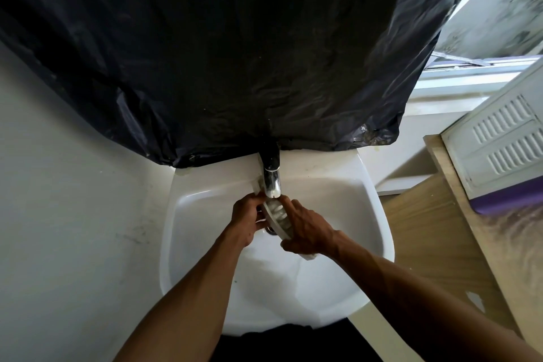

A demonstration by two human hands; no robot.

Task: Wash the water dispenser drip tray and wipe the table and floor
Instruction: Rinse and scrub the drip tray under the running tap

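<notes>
White slotted plastic drip tray [277, 214] held directly below the chrome tap [271, 184], over a white basin [182, 209].
The left hand [245, 222] grips its edge left of the tap with curled fingers; the right hand [307, 233] grips the opposite edge.

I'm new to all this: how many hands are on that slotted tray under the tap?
2. The left hand grips the drip tray on its left side; the right hand holds its right edge, below the faucet. Neither is hidden.

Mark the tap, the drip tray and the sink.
tap [271, 184], head view, on its shiny spout.
drip tray [277, 212], head view, on its slotted face.
sink [338, 200], head view, on the bare right wall.
</notes>
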